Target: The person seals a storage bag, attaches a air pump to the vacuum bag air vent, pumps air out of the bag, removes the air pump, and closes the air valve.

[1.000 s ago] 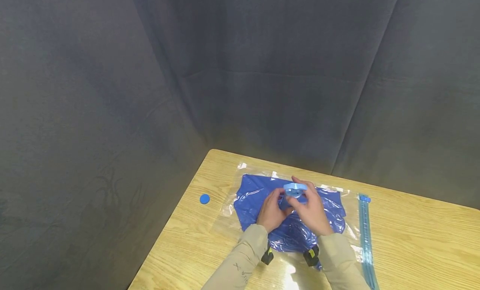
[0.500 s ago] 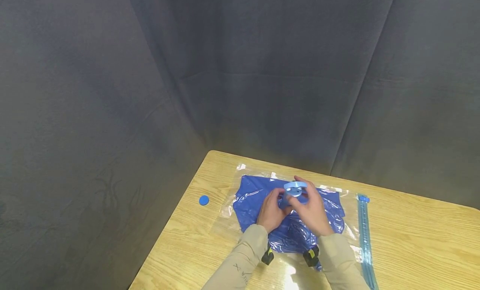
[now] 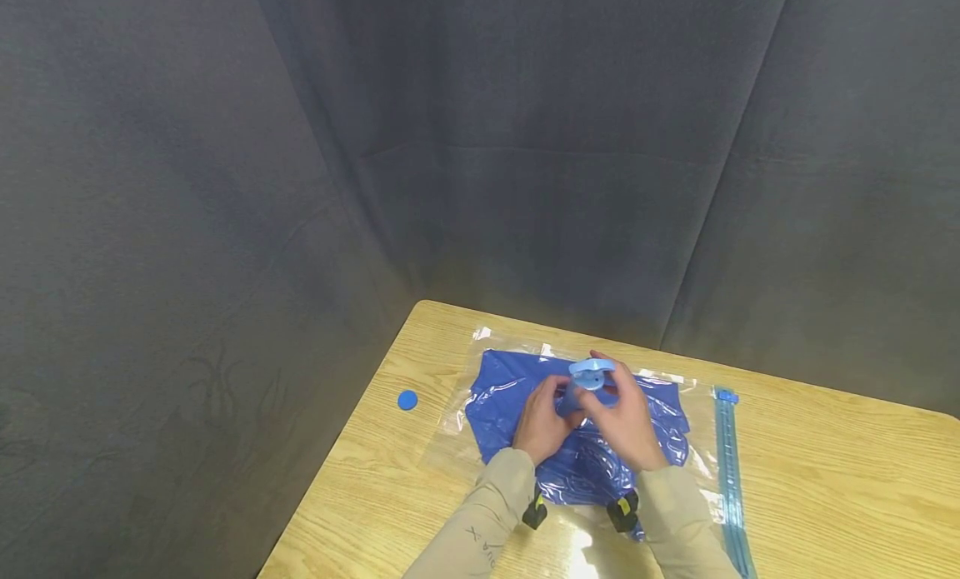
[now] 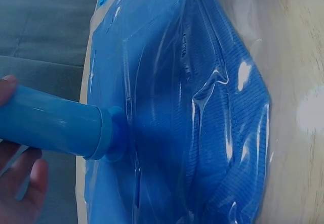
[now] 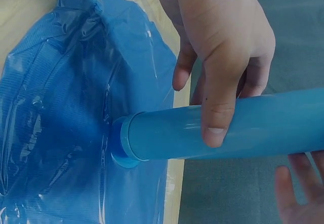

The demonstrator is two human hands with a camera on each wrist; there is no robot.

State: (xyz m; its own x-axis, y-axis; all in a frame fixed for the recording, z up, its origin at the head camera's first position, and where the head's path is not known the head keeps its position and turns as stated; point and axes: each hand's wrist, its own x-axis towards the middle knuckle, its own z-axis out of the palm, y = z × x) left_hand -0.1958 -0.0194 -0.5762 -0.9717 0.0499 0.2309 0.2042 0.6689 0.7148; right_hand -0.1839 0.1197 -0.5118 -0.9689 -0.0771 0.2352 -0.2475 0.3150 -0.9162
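Note:
A blue hand pump (image 5: 283, 120) stands upright with its lower end on the round valve (image 5: 125, 161) of a clear zip storage bag (image 3: 459, 433). Inside the bag is blue ribbed fabric (image 3: 498, 396), wrinkled under the film. My left hand (image 3: 542, 425) holds the pump's barrel, the thumb lying along its near side in the right wrist view. Higher up, my right hand (image 3: 628, 429) grips the pump just under its light-blue top (image 3: 588, 379). Some fingers of both hands are hidden behind the barrel.
A round blue cap (image 3: 407, 400) lies on the wooden table (image 3: 360, 479) left of the bag. The bag's zip strip with its slider (image 3: 726, 396) is on the right side. Dark grey cloth (image 3: 525, 187) hangs behind the table.
The light-blue top of the pump has turned and tilted a little in my right hand. Both hands stay in nearly the same place, and the bag lies as before.

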